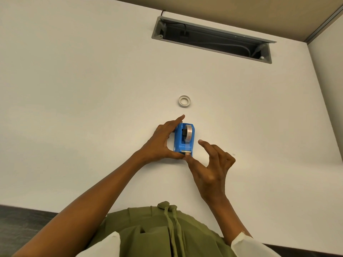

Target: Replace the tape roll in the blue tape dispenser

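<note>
Blue tape dispenser [183, 139] upright on table [92, 89], silvery roll [189, 133] seated inside.

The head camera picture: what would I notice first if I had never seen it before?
The bright blue plastic tape dispenser in the middle of the white table grabs the eye, with a shiny roll of tape sitting inside it. The left hand holds its side, and the right hand touches its near end by the metal cutter. Just beyond it lies a small white ring-shaped tape roll, alone on the table.
</note>
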A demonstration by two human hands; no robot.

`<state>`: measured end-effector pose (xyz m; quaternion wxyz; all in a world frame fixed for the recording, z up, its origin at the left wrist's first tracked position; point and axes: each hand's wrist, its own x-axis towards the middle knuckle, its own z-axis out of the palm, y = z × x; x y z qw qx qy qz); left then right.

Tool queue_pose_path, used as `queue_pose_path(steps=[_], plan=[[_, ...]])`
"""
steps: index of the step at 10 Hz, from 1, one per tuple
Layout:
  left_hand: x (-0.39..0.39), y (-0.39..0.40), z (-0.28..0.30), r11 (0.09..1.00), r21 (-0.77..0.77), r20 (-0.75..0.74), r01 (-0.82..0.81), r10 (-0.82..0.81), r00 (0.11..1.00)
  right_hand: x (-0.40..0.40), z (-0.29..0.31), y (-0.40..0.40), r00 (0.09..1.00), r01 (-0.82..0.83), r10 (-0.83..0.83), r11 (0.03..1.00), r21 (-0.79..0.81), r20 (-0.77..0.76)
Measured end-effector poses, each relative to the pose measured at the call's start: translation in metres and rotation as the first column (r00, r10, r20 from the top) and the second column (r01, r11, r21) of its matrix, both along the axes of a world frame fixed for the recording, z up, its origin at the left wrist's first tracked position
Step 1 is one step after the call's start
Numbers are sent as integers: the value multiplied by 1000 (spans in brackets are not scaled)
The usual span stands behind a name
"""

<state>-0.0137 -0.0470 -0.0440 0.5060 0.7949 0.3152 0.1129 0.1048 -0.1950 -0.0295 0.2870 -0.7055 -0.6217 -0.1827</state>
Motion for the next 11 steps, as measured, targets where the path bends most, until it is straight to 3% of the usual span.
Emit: queue_pose_path(steps=[2, 3, 5, 7, 8, 9, 11], plan=[[0, 0, 1, 1000, -10, 1, -12, 12, 1000, 16, -18, -16, 952, -33, 68, 992, -120, 299], [0, -1, 1, 1000, -6, 0, -25, 25, 1000, 22, -21, -21, 940, -20, 80, 983, -181, 330], [1, 0, 3, 999, -12, -27, -33, 33, 999, 20, -18, -20, 966, -22, 75, 976, -215, 246], [0, 0, 1, 999, -37, -43, -31, 29, 999, 21, -18, -23, 996, -39, 58, 969, -242, 71], [-2, 0, 0, 999, -43, -35, -15, 13, 999, 21, -15, -28, 992, -42, 11, 969, -245, -125], [-5, 3, 4, 999, -50, -21, 0, -1, 1000, 30, -3, -27, 930, 31, -103, 979, -203, -353], [-14, 18, 33, 996, -17, 8, -92, 92, 996, 59, 80, -6, 750, 124, -34, 988, 90, -660]])
